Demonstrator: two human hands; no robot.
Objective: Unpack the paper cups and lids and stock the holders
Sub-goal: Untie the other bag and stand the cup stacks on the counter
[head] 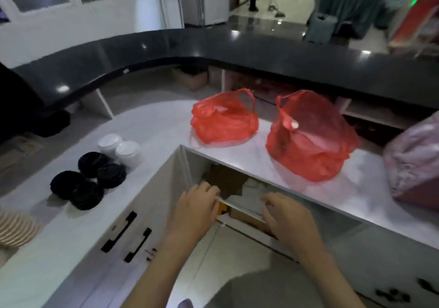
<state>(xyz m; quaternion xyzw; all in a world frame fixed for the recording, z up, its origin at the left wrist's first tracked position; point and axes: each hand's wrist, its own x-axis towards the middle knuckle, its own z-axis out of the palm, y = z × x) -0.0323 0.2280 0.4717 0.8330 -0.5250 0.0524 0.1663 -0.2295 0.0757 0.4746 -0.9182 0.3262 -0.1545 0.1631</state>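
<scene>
Both hands reach into the open space under the white worktop [249, 162], at its inner corner. The left hand [197, 203] has its fingers curled over the front edge of a thin white shelf [240, 209] — gripping it, as far as the blur allows. The right hand [285, 212] lies on the same edge further right, fingers bent downward; whether it truly clamps the shelf or only rests there I cannot tell. Behind the shelf edge sit brown cardboard pieces [225, 181], too dim to make out.

On the worktop's left arm, near its inner edge, stand four stacks of black lids [92, 179], touching one another, with two stacks of white lids [118, 147] just behind them. Two red plastic bags [225, 120] sit on the far part of the worktop — one near the inner corner, the larger one to its right, apart from it. At the right edge lies a pale pink bag [413, 162]. Black handles [128, 234] mark the cabinet doors below the left arm. A dark curved counter [166, 48] runs above and behind.
</scene>
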